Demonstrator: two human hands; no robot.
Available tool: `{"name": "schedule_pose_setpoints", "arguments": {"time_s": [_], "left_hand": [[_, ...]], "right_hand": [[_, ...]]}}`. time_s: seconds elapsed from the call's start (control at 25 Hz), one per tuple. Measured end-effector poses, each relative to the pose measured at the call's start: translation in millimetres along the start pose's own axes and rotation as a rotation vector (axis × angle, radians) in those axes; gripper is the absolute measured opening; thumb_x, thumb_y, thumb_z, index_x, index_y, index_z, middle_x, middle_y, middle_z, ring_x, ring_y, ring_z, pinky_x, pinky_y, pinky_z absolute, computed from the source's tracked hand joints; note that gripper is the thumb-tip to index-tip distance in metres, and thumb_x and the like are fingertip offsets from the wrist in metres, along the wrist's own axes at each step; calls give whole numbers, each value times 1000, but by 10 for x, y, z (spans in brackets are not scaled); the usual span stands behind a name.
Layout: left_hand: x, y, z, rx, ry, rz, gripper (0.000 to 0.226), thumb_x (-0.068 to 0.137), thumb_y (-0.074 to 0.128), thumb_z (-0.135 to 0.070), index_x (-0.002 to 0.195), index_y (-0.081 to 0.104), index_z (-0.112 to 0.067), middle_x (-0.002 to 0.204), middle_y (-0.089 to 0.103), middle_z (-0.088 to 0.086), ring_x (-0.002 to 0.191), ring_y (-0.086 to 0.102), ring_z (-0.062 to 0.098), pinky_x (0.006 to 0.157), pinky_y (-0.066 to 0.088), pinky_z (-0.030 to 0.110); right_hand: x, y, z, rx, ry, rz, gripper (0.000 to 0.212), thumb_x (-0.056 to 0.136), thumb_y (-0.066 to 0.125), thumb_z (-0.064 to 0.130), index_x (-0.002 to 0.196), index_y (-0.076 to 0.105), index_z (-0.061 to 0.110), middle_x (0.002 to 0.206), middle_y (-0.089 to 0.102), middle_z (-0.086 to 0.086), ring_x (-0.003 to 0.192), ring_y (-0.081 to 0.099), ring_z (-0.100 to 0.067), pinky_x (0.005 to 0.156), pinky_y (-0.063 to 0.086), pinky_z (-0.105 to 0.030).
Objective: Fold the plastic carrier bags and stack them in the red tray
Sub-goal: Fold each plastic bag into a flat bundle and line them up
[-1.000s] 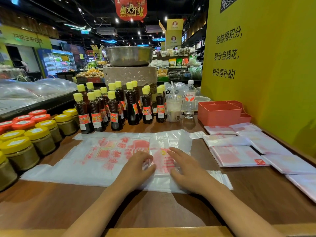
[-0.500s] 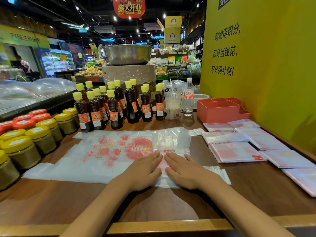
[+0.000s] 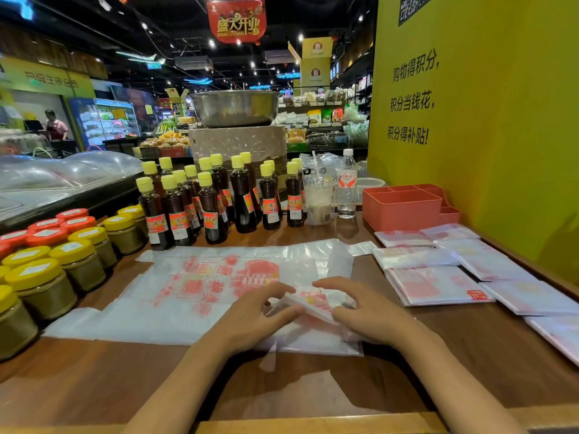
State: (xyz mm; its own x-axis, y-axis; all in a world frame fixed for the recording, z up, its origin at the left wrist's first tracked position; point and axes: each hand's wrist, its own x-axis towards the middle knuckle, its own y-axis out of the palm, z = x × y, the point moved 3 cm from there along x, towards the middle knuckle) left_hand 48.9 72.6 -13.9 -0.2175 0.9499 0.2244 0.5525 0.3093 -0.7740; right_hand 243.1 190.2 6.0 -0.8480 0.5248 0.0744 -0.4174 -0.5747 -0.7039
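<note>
Both hands, left point(image 3: 250, 317) and right point(image 3: 366, 311), pinch the folded bag point(image 3: 308, 303) with curled fingers. I'd lift it evenly so the creases hold before the red tray point(image 3: 402, 208)

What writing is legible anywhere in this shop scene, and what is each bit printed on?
"盛大开业" and "GRAND OPENING": red hanging banner.
"购物得积分, 积分当钱花, 积分得补贴!": yellow wall.
"小磨香油": appears to be on the dark bottle labels, small.
Red print on the plastic carrier bag, jar lids, water bottle: too blurred to read.

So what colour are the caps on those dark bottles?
Yellow caps on the dark bottles, clearest in the head view.
</note>
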Motion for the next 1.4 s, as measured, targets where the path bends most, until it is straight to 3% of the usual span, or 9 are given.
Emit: {"name": "schedule_pose_setpoints", "arguments": {"time_s": [0.16, 0.28, 0.56, 0.68, 0.84, 0.96, 1.08, 1.24, 1.4], "left_hand": [[6, -57, -100, -87, 45, -76, 41, 86, 45, -78, 96, 68, -46, 97, 67, -25, 94, 61, 0, 83, 47, 19], [-9, -103, -147, -110, 91, -162, 18, 97, 56, -50, 81, 62, -47, 80, 64, -26, 79, 59, -1, 70, 39, 11], [23, -95, -90, -268, 147, -251, 15, 96, 65, -24, 90, 70, -11, 84, 71, -2, 80, 70, 15, 73, 60, 34], [37, -90, -107, -367, 109, -280, 11, 95, 66, -24, 93, 71, -15, 90, 72, -1, 83, 70, 18, 63, 60, 34], [55, 5, 22, -133, -24, -203, 39, 91, 69, -36, 128, 57, -29, 116, 63, -14, 103, 59, 0, 87, 51, 22], [58, 88, 84, -4, -49, -42, 77, 92, 63, -50, 156, 24, -34, 152, 32, -19, 137, 36, 3, 115, 34, 29], [71, 122, 73, 161, 3, 51, 81, 96, 52, -57, 159, 6, -36, 164, 0, -21, 150, 3, 1, 124, 9, 32], [47, 223, -31, 382, 59, 201, 66, 104, 34, -48, 159, 2, -31, 164, -6, -17, 150, -9, 0, 125, -4, 36], [25, 263, -78, 481, 30, 258, 61, 106, 24, -46, 160, 1, -29, 166, -4, -11, 151, -6, 3, 122, -8, 32]], "right_hand": [[57, 18, 63, 93, -57, -9, 42, 91, 56, 17, 127, 63, 37, 121, 57, 33, 114, 52, 11, 85, 43, -6], [93, 11, 3, 207, -53, -56, 53, 90, 42, -8, 118, 70, 28, 115, 69, 19, 110, 58, 9, 89, 44, -12], [118, 44, -54, 250, -104, -156, 20, 97, 65, 20, 113, 71, 30, 109, 73, 13, 103, 67, -5, 94, 54, -32], [135, 12, -31, 373, -108, -253, 17, 94, 68, 14, 106, 72, 25, 94, 76, 0, 88, 72, -13, 87, 55, -33], [145, 91, -89, 211, 7, -279, 28, 91, 70, 20, 118, 64, 27, 88, 73, 1, 72, 68, -8, 76, 56, -32], [162, 136, -160, -47, 56, -279, 62, 89, 66, 28, 147, 43, 26, 123, 63, 7, 104, 62, -8, 93, 53, -34], [185, 168, -80, -255, -19, -246, 66, 100, 51, 31, 159, 21, 25, 163, 26, 7, 146, 29, -13, 119, 27, -35], [217, 369, -76, -496, -40, -15, 57, 109, 22, 40, 162, 8, 25, 168, 3, 10, 153, 0, -4, 125, -2, -35], [234, 417, -148, -624, 6, 97, 57, 109, 15, 41, 162, 6, 20, 169, 1, 5, 154, -1, -8, 124, -6, -38]]}}
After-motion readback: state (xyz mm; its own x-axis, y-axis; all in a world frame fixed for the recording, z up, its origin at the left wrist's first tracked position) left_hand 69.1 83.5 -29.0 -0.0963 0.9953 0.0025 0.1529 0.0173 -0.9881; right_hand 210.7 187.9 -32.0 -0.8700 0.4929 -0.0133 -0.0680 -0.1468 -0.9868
